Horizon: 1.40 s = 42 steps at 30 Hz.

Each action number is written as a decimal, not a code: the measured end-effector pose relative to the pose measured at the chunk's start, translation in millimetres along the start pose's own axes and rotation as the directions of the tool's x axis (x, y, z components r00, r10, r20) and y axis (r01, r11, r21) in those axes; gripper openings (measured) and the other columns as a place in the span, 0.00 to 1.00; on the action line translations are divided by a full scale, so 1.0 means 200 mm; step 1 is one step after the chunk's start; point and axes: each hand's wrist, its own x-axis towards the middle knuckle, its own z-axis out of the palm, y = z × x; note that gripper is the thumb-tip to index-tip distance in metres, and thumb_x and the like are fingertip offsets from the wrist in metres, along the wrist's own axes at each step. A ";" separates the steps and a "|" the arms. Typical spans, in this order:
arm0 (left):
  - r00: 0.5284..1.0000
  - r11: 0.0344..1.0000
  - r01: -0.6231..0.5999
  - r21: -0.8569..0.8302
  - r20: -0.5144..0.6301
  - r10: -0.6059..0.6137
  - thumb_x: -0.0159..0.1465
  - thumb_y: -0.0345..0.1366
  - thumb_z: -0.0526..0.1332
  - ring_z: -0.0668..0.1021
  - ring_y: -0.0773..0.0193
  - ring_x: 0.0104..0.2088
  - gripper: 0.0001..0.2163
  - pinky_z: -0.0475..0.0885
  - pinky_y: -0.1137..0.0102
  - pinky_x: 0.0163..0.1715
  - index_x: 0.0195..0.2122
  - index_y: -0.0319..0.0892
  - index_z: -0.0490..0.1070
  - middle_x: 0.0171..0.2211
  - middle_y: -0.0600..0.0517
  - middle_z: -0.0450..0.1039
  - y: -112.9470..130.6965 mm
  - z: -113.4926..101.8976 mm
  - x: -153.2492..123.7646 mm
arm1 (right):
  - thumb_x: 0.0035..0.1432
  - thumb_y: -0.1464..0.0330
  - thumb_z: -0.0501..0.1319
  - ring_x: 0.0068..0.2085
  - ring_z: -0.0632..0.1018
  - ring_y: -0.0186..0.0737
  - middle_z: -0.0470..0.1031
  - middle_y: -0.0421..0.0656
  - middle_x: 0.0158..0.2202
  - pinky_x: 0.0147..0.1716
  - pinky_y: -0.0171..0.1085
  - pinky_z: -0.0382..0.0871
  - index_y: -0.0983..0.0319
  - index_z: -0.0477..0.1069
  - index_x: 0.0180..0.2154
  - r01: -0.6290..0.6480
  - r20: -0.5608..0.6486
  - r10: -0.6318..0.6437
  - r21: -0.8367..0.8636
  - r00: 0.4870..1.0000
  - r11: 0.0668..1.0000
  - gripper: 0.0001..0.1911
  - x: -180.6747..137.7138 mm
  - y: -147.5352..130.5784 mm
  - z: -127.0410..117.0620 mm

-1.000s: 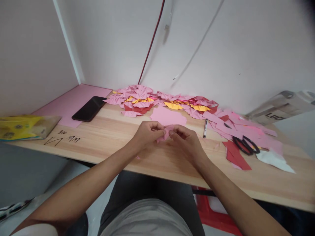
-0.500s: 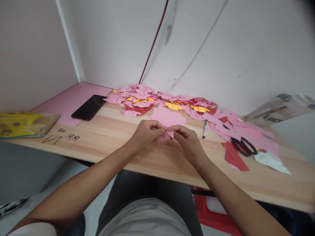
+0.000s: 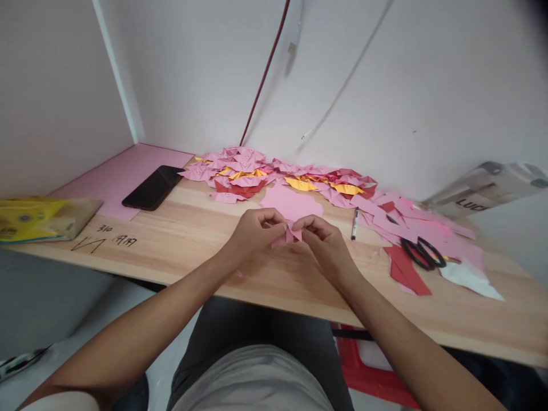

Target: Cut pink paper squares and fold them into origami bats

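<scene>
My left hand (image 3: 253, 233) and my right hand (image 3: 326, 244) meet over the wooden table (image 3: 192, 245), both pinching a small folded pink paper piece (image 3: 290, 234) between fingertips. The piece is held just above the tabletop, partly hidden by my fingers. Just beyond it lies a flat pink paper sheet (image 3: 291, 204). Behind that spreads a pile of folded pink, red and yellow paper figures (image 3: 274, 174).
A black phone (image 3: 153, 188) lies on a large pink sheet (image 3: 115, 181) at the left. A yellow packet (image 3: 29, 218) sits at the far left edge. A pen (image 3: 354, 223), black scissors (image 3: 422, 253), red and pink scraps (image 3: 405, 268) and white paper (image 3: 468, 277) lie to the right.
Both hands stay together on the pink piece; the fingers have shifted slightly and a small pointed flap now shows between them. The view has drifted a little.
</scene>
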 end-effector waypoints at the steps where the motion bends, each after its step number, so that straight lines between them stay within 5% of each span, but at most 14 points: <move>1: 1.000 1.000 -0.008 0.017 -0.003 0.008 0.54 0.29 0.58 0.71 0.70 0.22 0.03 0.65 0.75 0.23 0.26 0.38 0.70 0.23 0.54 0.71 0.00 0.00 0.00 | 0.54 0.75 0.58 0.31 0.70 0.30 0.71 0.35 0.28 0.31 0.31 0.61 0.59 0.73 0.33 0.003 0.003 -0.003 0.007 1.000 1.000 0.07 0.00 0.00 0.00; 11: 0.996 0.983 -0.064 0.173 -0.052 0.074 0.55 0.30 0.57 0.73 0.68 0.28 0.05 0.66 0.74 0.28 0.28 0.39 0.72 0.27 0.54 0.73 0.00 0.01 -0.02 | 0.57 0.68 0.60 0.33 0.72 0.33 0.73 0.39 0.32 0.34 0.34 0.66 0.59 0.73 0.38 0.017 0.025 -0.015 -0.083 1.000 0.996 0.06 0.00 -0.04 0.00; 19: 0.998 0.997 0.036 -0.064 0.045 -0.034 0.56 0.30 0.57 0.71 0.70 0.21 0.06 0.66 0.73 0.24 0.22 0.39 0.68 0.18 0.55 0.69 0.01 0.00 -0.01 | 0.59 0.67 0.59 0.39 0.75 0.37 0.76 0.41 0.45 0.42 0.39 0.69 0.54 0.77 0.42 0.031 0.039 -0.025 -0.179 0.999 0.983 0.10 -0.01 -0.03 0.00; 31: 0.986 0.948 0.151 -0.280 0.112 -0.124 0.55 0.29 0.57 0.72 0.67 0.20 0.05 0.70 0.71 0.20 0.24 0.37 0.70 0.20 0.53 0.71 0.02 -0.01 -0.02 | 0.58 0.69 0.60 0.37 0.74 0.34 0.76 0.38 0.36 0.39 0.36 0.68 0.54 0.77 0.39 0.070 0.095 -0.059 -0.112 0.994 0.991 0.10 -0.01 -0.03 0.00; 42: 0.986 0.971 0.140 -0.192 0.119 -0.118 0.55 0.31 0.57 0.72 0.69 0.21 0.05 0.69 0.74 0.18 0.24 0.38 0.69 0.22 0.53 0.71 0.03 -0.01 -0.02 | 0.55 0.72 0.59 0.34 0.74 0.35 0.75 0.39 0.32 0.35 0.35 0.68 0.58 0.76 0.34 0.034 0.081 -0.023 -0.137 0.996 0.990 0.08 -0.02 -0.06 0.00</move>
